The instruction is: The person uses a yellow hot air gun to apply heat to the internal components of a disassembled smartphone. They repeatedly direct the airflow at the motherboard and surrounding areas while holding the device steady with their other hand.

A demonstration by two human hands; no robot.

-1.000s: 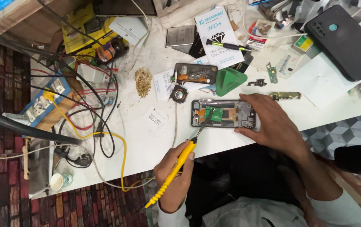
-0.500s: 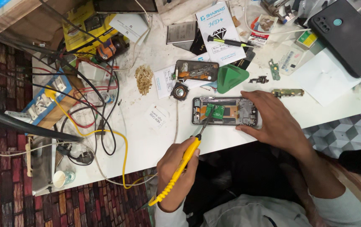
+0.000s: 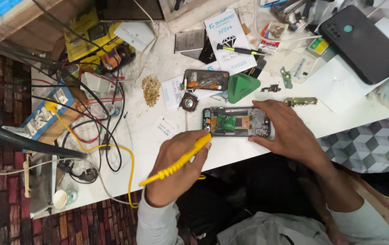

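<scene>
Yellow soldering iron [image 3: 181, 159] gripped in the left hand [image 3: 176, 168], tip at the opened phone [image 3: 236, 121], right hand [image 3: 289, 131] clasping its end.

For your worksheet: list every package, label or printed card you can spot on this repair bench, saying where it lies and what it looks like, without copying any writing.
White rectangular card packet with blue print and a diamond drawing: top centre, under a screwdriver.
Yellow printed packet: upper left, among cables.
Small white paper label: beside the left hand.
Small red and white sachet: right of the white packet.
Small yellow and green box: beside the dark phone case.
</scene>
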